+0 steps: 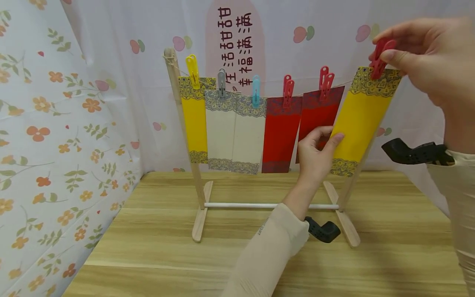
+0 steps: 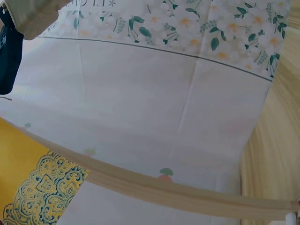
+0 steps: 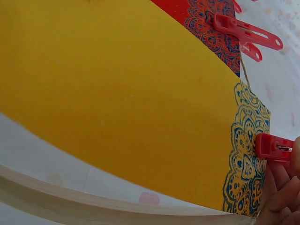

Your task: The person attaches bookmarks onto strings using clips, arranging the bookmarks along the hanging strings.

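At the right end of the string, my right hand [image 1: 432,57] pinches a red clothespin [image 1: 378,68] between thumb and fingers. The clothespin's jaws sit over the patterned top edge of a yellow card [image 1: 363,111]. My left hand [image 1: 315,154] holds that card by its lower left edge, thumb on the front and fingers partly hidden behind. In the right wrist view the red clothespin [image 3: 269,147] overlaps the card's blue lace border [image 3: 246,159]. The left wrist view shows only the yellow card's patterned end [image 2: 44,187]; my left hand is out of it.
Red cards [image 1: 281,136], white cards [image 1: 219,136] and another yellow card [image 1: 196,123] hang from the string by coloured clothespins. A wooden stand [image 1: 200,222] with a white crossbar [image 1: 256,205] bears the string on a wooden table [image 1: 148,255]. Printed cloth [image 1: 159,103] hangs behind.
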A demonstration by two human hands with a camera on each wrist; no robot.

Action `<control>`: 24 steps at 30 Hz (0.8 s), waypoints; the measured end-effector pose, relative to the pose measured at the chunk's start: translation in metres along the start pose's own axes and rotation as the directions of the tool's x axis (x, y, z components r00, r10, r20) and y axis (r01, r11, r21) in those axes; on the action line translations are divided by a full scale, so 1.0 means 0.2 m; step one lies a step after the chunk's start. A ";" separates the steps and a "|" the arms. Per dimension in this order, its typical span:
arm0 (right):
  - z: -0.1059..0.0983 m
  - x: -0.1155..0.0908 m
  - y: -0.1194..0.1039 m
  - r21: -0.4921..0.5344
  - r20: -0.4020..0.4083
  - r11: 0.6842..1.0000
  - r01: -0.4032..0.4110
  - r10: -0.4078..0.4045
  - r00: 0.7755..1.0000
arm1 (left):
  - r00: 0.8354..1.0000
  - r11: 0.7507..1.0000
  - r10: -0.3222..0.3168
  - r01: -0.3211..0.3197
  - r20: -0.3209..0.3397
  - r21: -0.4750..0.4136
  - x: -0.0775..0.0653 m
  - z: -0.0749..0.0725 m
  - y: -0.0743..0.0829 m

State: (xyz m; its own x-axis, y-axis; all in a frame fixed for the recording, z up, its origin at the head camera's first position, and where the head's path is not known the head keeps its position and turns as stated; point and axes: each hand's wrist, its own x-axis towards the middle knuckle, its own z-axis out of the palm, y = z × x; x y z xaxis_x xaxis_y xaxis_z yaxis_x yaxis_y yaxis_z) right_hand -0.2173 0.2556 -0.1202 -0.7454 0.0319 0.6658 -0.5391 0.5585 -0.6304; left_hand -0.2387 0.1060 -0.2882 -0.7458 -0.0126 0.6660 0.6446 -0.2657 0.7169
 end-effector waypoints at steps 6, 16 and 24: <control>-0.03 0.02 0.04 -0.073 0.063 0.997 0.038 -0.034 0.997 | 1.000 1.000 0.015 -0.014 -0.025 0.026 0.00 0.02 -0.01; -0.05 0.03 0.07 -0.055 0.102 0.997 0.060 -0.054 0.993 | 0.999 1.000 0.014 -0.015 0.033 0.018 0.02 -0.03 -0.04; -0.03 0.04 0.08 -0.015 0.094 0.997 0.072 -0.070 0.993 | 0.989 0.991 -0.132 0.131 0.070 0.020 -0.04 -0.11 -0.08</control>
State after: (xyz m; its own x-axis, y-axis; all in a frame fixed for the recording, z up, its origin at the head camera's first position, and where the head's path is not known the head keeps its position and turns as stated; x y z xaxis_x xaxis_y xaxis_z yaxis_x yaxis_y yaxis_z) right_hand -0.2295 0.2701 -0.1232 -0.7391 -0.0855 0.6681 -0.5854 0.5721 -0.5745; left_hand -0.2462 0.0882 -0.3097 -0.8111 0.0898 0.5779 0.5443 -0.2456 0.8021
